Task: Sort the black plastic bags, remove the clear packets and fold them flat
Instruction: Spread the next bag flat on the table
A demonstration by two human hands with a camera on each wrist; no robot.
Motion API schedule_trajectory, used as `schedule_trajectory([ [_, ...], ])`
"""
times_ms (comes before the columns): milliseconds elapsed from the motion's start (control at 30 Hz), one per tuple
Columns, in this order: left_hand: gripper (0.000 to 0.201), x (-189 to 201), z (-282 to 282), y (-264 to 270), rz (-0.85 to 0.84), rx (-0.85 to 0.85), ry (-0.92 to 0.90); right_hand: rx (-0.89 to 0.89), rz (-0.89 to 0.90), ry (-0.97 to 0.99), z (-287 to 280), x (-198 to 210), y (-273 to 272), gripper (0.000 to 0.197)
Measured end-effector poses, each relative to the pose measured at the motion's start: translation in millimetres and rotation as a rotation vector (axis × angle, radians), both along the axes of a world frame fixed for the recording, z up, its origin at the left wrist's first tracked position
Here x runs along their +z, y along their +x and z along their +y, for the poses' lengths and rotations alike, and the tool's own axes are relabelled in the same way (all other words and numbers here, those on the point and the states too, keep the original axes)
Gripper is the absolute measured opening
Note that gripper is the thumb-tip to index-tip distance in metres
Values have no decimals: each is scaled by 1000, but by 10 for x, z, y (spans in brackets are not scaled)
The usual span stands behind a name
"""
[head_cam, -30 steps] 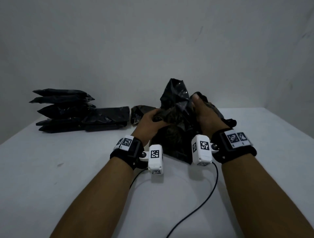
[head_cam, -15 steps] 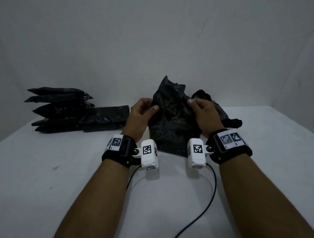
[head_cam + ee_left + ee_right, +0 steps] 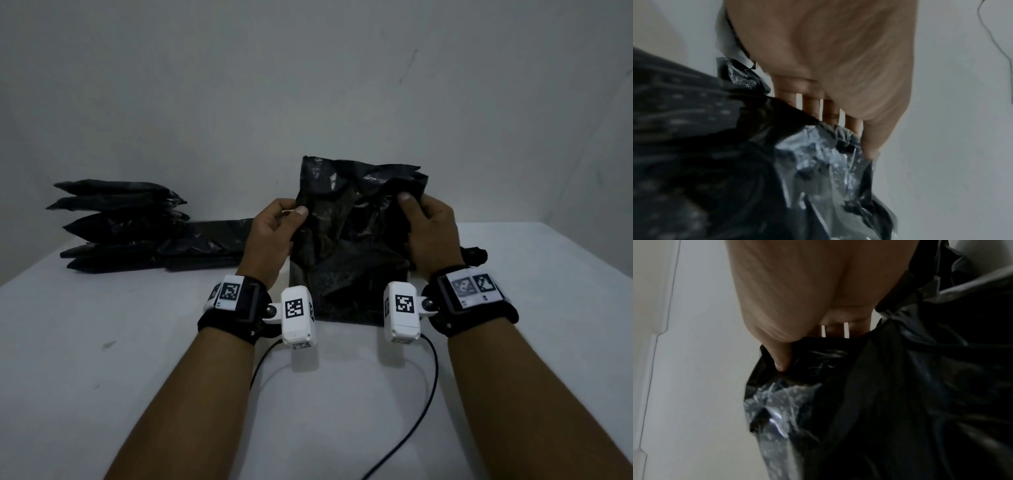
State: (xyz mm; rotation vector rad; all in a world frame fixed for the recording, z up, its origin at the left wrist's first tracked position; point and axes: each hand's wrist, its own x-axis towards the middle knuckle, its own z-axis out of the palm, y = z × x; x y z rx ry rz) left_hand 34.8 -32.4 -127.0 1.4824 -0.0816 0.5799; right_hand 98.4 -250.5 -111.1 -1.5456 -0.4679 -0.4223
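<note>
White table carried stacked folded bags at its far left edge, while left hand and right hand each pinched mid-table black bag upright, grips closed, likely spreading it for folding.

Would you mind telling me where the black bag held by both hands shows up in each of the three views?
Head: black bag stands upright at table centre, between the left hand and right hand.
Left wrist: it fills the lower left, below the fingers.
Right wrist: it fills the right and bottom.
Shared landmark: the thumbs pinching the bag's upper edge.
</note>
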Motion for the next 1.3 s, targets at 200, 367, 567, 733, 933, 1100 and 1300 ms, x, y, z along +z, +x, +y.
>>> schedule_trajectory([
  [200, 31, 26, 37, -36, -29, 70, -24, -21, -17, 157, -133, 61, 74, 20],
  [367, 24, 109, -47, -93, -60, 82, 14, 69, 31, 202, -142, 85, 57, 17],
  [567, 20, 173, -21, -77, -114, 129, -25, 241, 136, 275, -168, 224, -17, 15],
  [733, 13, 275, -119, -121, -165, 63, 82, -108, -313, -309, -123, 782, -90, 32],
  [933, 12, 305, -229, -166, -161, 11, 125, 184, -367, -987, 431, 1304, -209, 38],
  [1100, 38, 292, -72, -233, 45, -191, 225, 166, -395, -927, 492, 1340, -94, 23],
  [1300, 67, 5, 79, -138, 409, -270, 620, 86, -406, -861, 401, 1456, 23, 33],
])
